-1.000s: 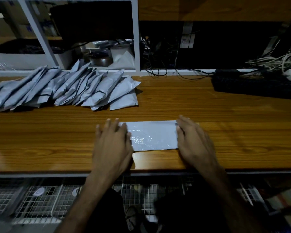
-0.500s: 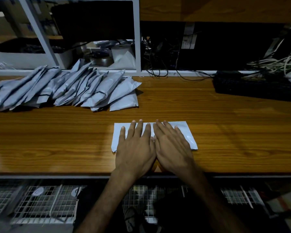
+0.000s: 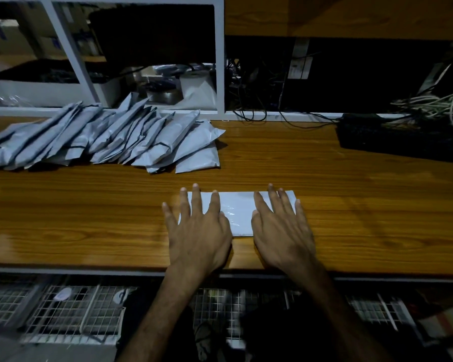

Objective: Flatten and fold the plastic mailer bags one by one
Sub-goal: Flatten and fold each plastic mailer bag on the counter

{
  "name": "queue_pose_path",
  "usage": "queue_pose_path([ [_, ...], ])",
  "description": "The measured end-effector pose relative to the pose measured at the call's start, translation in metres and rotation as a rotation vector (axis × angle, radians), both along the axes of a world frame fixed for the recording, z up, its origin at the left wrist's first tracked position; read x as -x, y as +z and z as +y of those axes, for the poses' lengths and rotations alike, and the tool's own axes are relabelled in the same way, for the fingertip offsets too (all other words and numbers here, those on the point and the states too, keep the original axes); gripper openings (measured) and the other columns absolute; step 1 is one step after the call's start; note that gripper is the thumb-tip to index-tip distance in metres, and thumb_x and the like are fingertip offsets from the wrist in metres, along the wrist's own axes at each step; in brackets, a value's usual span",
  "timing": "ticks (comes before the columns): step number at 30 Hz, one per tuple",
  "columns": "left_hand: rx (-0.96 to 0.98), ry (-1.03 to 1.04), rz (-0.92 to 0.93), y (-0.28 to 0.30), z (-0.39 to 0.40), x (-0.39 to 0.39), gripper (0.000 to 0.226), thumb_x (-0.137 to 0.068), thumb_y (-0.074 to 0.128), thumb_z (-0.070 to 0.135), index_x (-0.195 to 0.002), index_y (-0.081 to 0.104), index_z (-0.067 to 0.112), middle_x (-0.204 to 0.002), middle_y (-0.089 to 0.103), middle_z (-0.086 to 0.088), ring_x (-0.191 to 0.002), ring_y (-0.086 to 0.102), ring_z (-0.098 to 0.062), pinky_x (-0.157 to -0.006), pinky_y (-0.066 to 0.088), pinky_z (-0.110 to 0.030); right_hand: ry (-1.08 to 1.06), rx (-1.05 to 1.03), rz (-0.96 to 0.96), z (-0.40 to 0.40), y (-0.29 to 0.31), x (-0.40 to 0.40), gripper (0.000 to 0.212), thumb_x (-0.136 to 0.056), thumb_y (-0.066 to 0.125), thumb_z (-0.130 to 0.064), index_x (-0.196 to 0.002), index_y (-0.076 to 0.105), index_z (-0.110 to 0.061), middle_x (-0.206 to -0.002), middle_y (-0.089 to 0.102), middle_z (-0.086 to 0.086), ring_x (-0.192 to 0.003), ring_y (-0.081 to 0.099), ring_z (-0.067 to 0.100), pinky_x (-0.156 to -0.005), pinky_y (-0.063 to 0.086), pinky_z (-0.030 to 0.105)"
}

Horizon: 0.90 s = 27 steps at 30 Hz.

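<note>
We press both palms flat on the mailer [image 3: 237,214], which lies on the desk [image 3: 351,205] under and between our hands. Our left hand [image 3: 198,231] covers its left end with fingers spread straight; our right hand [image 3: 281,231] covers its right end the same way. Neither grips anything. A pile of mailers [image 3: 102,139] lies beyond our left hand.

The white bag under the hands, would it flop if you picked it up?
Probably floppy: the bag is thin, glossy, wrinkled plastic lying flat on the table. It may slide too. Probably light, as it looks empty.
</note>
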<state>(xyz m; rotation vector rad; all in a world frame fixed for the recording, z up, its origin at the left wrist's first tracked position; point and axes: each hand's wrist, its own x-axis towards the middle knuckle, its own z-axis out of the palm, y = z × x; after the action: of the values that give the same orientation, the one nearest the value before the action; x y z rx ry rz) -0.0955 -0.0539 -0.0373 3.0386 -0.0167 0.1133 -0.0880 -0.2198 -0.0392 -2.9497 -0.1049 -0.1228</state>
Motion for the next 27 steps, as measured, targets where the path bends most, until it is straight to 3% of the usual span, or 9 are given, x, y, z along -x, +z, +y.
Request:
queue_pose_path([
  [15, 0.060, 0.012, 0.019, -0.002, 0.028, -0.002, 0.072, -0.096, -0.003, 0.052, -0.165, 0.002, 0.034, -0.173, -0.010, -0.015, -0.158, -0.014, -0.038, -0.119, -0.009, -0.071, -0.097, 0.017, 0.047, -0.040, 0.003, -0.002, 0.059, -0.109, 0.015, -0.046, -0.165, 0.005, -0.031, -0.173, -0.008, 0.008, -0.160, -0.008, 0.026, -0.128, -0.005, 0.053],
  [27, 0.014, 0.032, 0.065, 0.004, 0.060, -0.003, 0.059, -0.107, 0.007, 0.051, -0.165, 0.002, 0.038, -0.173, -0.006, -0.012, -0.159, -0.009, -0.037, -0.122, 0.000, -0.070, -0.140, 0.025, 0.039, -0.055, 0.002, -0.001, 0.059, -0.109, 0.017, -0.046, -0.165, 0.003, -0.033, -0.173, -0.005, 0.009, -0.160, -0.005, 0.026, -0.127, -0.004, 0.053],
])
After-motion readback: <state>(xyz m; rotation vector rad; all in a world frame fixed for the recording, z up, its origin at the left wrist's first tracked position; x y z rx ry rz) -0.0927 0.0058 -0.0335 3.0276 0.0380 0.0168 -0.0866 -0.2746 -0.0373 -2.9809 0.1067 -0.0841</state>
